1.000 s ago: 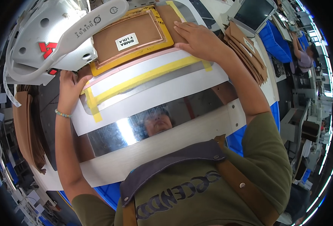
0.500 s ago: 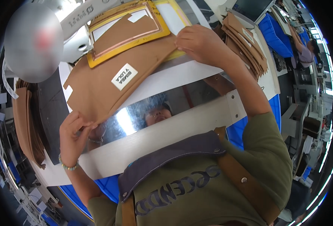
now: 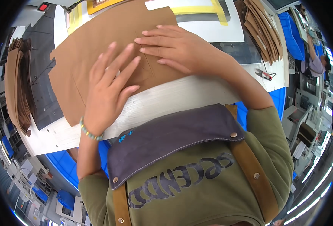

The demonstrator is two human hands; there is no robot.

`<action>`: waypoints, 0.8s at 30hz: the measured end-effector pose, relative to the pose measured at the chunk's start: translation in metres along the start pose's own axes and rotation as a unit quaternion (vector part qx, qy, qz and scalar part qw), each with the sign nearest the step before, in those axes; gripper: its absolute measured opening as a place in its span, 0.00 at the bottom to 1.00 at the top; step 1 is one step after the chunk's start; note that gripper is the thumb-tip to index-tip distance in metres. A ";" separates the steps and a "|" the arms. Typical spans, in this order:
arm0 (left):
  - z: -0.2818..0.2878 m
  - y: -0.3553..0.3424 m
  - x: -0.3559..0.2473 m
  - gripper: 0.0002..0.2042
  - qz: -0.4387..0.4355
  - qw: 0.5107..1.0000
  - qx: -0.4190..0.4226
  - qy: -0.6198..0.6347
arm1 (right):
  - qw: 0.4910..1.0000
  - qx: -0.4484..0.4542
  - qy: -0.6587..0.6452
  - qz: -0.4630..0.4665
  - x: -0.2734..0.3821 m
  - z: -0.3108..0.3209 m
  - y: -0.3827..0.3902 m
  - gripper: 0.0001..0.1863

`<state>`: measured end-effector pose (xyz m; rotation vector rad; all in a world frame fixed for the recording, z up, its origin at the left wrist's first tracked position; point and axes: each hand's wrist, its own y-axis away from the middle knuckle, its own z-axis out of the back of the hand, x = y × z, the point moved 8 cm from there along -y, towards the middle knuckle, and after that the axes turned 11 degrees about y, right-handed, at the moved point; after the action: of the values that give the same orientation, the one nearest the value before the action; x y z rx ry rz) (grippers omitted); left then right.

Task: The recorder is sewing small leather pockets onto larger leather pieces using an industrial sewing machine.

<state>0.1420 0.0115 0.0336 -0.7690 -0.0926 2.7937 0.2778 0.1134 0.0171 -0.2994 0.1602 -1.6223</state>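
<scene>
A large brown sheet [image 3: 76, 52] with notched edges and crease lines lies spread out on the worktable, close to its front edge. My left hand [image 3: 108, 88] rests over its middle with fingers spread, slightly blurred. Only a small white patch shows between those fingers. From the right, my right hand [image 3: 177, 49] reaches across the sheet, fingers stretched out and lying flat, the tips close to those of my left hand. Neither hand grips anything. Both palms hide part of the sheet's surface.
Brown folded pieces stand in a stack [image 3: 16, 86] at the left and another stack [image 3: 262, 34] at the right. Behind the sheet are a yellow frame [image 3: 102, 6] and yellow tape [image 3: 196, 10]. Small snips [image 3: 264, 74] lie near a blue bin [image 3: 291, 35]. Another person [image 3: 316, 67] works far right.
The brown sheet, earlier pinched at two ends with a white label showing, now lies flat nearer me. Both hands have let go, opened and come together over its middle.
</scene>
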 end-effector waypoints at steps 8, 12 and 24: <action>-0.011 -0.003 0.001 0.24 -0.016 0.999 -0.028 0.040 | 0.995 -0.016 -0.083 -0.051 -0.010 0.015 0.014 0.20; -0.007 -0.005 0.001 0.18 -0.009 0.991 -0.091 0.100 | 0.965 -0.062 -0.053 -0.247 -0.042 0.086 0.083 0.16; -0.010 -0.010 0.004 0.07 -0.005 0.975 -0.154 0.163 | 0.813 0.100 0.153 -0.553 -0.046 0.097 0.293 0.15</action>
<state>0.1455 0.0223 0.0245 -1.2839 -0.4746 2.6329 0.5887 0.1441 0.0222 0.0871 0.0435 -2.8332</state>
